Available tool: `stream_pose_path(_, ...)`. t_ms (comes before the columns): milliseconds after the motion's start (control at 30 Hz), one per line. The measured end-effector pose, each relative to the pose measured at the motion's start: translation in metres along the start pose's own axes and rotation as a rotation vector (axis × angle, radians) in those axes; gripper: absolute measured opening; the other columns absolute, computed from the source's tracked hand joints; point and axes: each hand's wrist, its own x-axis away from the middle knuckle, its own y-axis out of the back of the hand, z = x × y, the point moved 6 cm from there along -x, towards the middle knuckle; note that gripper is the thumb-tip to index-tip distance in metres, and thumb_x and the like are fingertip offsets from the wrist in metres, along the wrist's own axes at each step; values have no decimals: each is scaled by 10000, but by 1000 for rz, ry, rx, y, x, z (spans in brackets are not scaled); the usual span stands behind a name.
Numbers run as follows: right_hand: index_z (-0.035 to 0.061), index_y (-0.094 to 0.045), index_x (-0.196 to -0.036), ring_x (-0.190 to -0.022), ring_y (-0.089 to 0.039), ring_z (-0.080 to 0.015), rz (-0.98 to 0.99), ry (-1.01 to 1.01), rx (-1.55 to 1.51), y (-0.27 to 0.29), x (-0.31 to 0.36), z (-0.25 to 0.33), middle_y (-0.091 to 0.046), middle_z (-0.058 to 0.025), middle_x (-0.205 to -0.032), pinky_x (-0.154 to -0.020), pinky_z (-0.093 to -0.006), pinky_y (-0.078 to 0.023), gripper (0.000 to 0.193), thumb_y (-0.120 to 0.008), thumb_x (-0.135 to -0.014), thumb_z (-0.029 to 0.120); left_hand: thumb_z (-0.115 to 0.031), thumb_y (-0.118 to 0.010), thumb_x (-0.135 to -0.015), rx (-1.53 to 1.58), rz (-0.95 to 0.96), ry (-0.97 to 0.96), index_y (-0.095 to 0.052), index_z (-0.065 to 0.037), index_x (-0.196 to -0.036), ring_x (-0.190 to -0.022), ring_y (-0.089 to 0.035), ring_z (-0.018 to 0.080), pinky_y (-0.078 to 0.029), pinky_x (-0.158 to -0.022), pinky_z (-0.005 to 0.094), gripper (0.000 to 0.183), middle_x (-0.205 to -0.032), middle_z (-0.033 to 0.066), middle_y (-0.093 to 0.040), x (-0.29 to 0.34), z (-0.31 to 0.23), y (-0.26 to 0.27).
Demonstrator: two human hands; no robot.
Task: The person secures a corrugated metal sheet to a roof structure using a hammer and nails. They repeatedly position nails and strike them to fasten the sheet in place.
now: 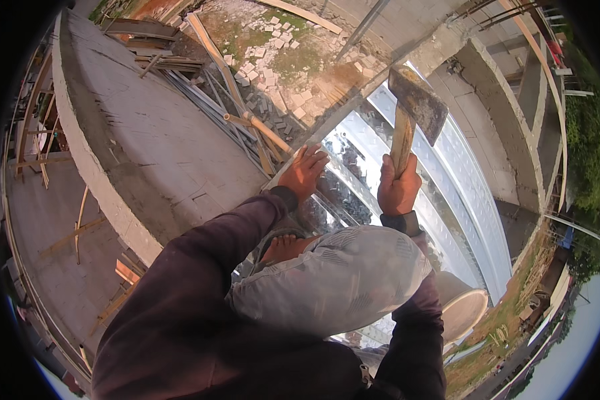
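Note:
My right hand (pixel 399 188) is closed around the wooden handle of a hammer (pixel 418 103), whose broad, rusty steel head is raised above shiny ribbed metal sheets (pixel 440 183). To the left, my left hand (pixel 303 175) rests low at the edge of the sheets, beside the wall top. Its fingers are bent and close together; whatever they grip, if anything, is too small to make out. My bent knee in grey patterned trousers (pixel 340 277) comes between my arms, and a bare foot in a sandal (pixel 285 248) shows below my left hand.
A curved block wall (pixel 100 167) with a rough mortar top runs along the left. Bamboo poles (pixel 267 132) and metal lengths lean beyond my left hand. Broken blocks (pixel 273 53) litter the ground far below. A round pale bucket-like container (pixel 465 310) stands by my right forearm.

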Motion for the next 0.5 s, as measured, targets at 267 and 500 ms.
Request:
stream_pose_path(267,26,-520,-950,-716,-661,-452,425,-201,577,-33,23,-99,-642,-258,-703,-624,-537,-511,327,-610,-933,340,-97,-581,-910,-28,40,1,-587,-54,-1232,-1374,-392,306,-269,-1175,513,326,-1321,103,-549,1,5,-6)
stream_pose_path(500,37,-530,-949,-663,-656,-439,490,-113,612,-41,40,-115,-645,-241,-691,-574,-504,-514,338,-589,-947,369,-103,-583,-916,-31,55,-18,-593,-57,-1227,-1383,-383,302,-268,-1177,506,315,-1349,96,-535,-5,-7,-11)
